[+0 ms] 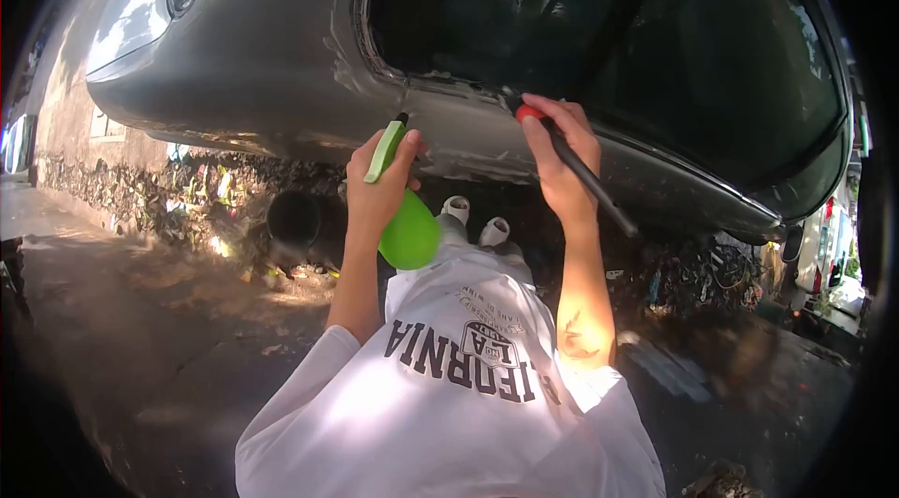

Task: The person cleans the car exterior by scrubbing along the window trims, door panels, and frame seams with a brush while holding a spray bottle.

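Observation:
My left hand point(376, 187) is wrapped round a bright green spray bottle point(409, 234) with a light green head and a black nozzle pointing at the car. In my right hand point(565, 156) is a brush point(590, 178) with a long black handle and a red collar, pinched near its front end. Its tip meets the lower trim of the side window point(496, 15), where the bristles are mostly hidden. Whitish foam point(348, 67) lines the window's rounded corner and trim. Below it, the grey car body point(272, 76) has wet, soapy streaks.
The car spans the upper view, close in front of me. My shoes point(456, 208) stand near its lower side. A dark round object point(294, 220), perhaps a tyre, shows beneath the body. Leaf litter point(140, 193) lies along the ground at left, with paving point(122, 329) behind it.

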`<state>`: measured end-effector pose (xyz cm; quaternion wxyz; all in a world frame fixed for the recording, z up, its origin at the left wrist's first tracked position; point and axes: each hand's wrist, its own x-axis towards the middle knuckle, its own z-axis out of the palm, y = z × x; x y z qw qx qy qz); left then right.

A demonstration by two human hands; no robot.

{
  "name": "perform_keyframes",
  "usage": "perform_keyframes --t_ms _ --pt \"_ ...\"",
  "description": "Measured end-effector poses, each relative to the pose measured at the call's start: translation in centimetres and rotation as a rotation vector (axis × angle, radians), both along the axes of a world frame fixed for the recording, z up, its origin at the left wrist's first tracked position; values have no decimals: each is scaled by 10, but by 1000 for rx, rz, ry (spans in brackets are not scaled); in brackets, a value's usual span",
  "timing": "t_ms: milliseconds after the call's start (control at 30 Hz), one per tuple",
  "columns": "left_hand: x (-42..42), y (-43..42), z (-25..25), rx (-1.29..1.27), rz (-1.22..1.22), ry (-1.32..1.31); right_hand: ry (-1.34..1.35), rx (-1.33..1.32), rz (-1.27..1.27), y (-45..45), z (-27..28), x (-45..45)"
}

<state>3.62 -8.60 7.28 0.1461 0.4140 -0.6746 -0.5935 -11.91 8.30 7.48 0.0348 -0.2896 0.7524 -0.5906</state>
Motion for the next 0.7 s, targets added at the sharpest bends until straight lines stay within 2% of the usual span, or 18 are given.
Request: perform_keyframes --t_ms 100,133,200,267,367,433,500,600,700 --pt "11 -10 -13 -18 -66 -23 98 -63 143 -83 -5 24" --pt "15 -13 -15 -9 -67 -23 97 -54 142 -78 -3 22" --pt "22 -18 -16 4 -46 -35 186 173 87 -48 2 4" --pt "30 -27 -27 45 -71 -22 94 258 -40 1 -13 -22" --pt "29 -27 -26 70 -115 -52 200 347 -197 4 5 -14" --pt "21 -28 -20 54 -167 -75 115 142 -21 -50 10 12" --pt "15 -23 -18 74 -298 -81 125 130 123 -101 9 37" --pt "15 -29 -31 90 -375 -71 70 73 123 -76 12 30" --pt "16 -32 -39 123 -381 -81 161 279 -153 27 -21 -17"
